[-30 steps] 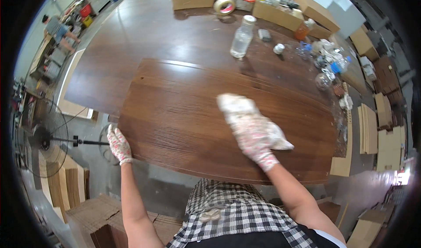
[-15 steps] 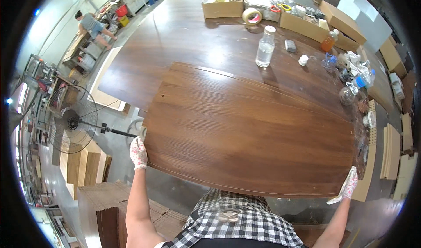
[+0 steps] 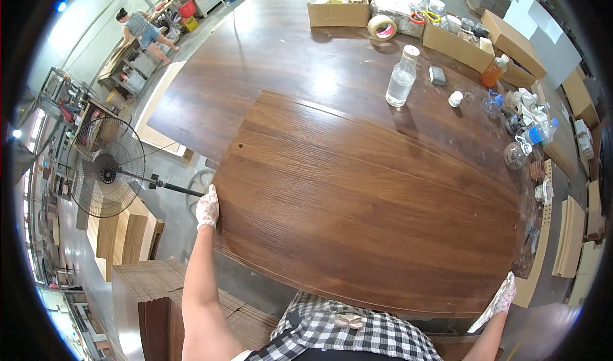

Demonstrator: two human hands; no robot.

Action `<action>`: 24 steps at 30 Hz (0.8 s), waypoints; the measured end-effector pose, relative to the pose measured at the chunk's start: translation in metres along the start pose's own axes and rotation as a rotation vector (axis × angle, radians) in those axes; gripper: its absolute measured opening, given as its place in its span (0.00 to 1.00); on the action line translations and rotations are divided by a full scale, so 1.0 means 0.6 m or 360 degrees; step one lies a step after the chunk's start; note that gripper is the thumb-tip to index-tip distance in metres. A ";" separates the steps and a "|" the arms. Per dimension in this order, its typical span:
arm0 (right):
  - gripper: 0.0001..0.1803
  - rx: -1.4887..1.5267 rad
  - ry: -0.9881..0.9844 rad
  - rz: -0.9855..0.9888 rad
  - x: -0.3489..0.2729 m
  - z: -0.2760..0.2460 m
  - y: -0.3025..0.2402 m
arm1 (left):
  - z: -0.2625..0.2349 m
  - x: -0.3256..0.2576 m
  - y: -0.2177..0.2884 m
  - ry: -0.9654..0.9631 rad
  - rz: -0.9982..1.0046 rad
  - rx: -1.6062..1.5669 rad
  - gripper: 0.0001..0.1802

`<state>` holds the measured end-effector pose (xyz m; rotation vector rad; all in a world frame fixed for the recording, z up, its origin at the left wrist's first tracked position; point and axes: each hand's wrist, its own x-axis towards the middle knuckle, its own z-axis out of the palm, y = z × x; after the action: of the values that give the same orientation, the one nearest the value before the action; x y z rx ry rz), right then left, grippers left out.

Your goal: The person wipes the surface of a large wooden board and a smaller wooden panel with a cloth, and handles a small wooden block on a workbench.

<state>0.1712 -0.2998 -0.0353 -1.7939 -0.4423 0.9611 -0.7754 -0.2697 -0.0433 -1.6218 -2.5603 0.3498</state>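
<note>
A: State the current step.

B: Both hands are on one large brown board [image 3: 377,208] that lies flat on the near part of the workbench [image 3: 274,48], overhanging its near edge. The left hand [image 3: 207,208], gloved, closes on the board's left edge. The right hand [image 3: 501,297], also gloved, sits at the board's near right corner; its grip is judged closed on that corner, though the fingers are mostly hidden. This reads as a two-handed hold for lifting or shifting the board.

A: What does the next move call for?

B: An even pull from both hands, since they are set far apart and the board is wide. It probably tips if one side leads.

A: List what is nearby.

B: Toward the far right edge of the workbench: a clear bottle [image 3: 401,77], a tape roll [image 3: 382,26], open cardboard boxes [image 3: 337,5] and small containers. A standing fan [image 3: 105,167] is on the floor to the left, near the left hand.

A: Obstructions?

B: The bottle stands just beyond the board's far edge. The fan crowds the left side.
</note>
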 end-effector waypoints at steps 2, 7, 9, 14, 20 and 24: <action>0.26 0.0008 0.0269 -0.0040 -0.024 0.051 -0.014 | 0.009 0.009 -0.008 0.0000 -0.0098 -0.0128 0.21; 0.28 0.0077 0.0155 -0.0250 -0.003 -0.024 0.022 | 0.025 0.023 0.013 -0.0029 -0.0177 -0.0169 0.22; 0.24 0.0228 0.0164 -0.0188 -0.055 0.060 -0.034 | 0.062 0.008 -0.090 -0.0008 -0.0483 -0.0590 0.24; 0.32 0.0374 0.0497 -0.0669 -0.061 -0.027 -0.090 | -0.074 0.065 0.073 0.0315 -0.0815 -0.1531 0.21; 0.28 0.0894 0.0466 -0.0622 -0.004 0.026 -0.203 | -0.197 0.125 0.101 0.0954 -0.0574 -0.3347 0.22; 0.26 0.1057 0.0352 -0.0705 0.138 -0.034 -0.138 | -0.164 0.203 0.160 0.1238 -0.0640 -0.3531 0.16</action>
<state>0.2488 -0.2212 0.0090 -1.1143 -0.3101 0.5032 -0.7241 -0.1066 0.0235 -0.4906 -1.6901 -3.0069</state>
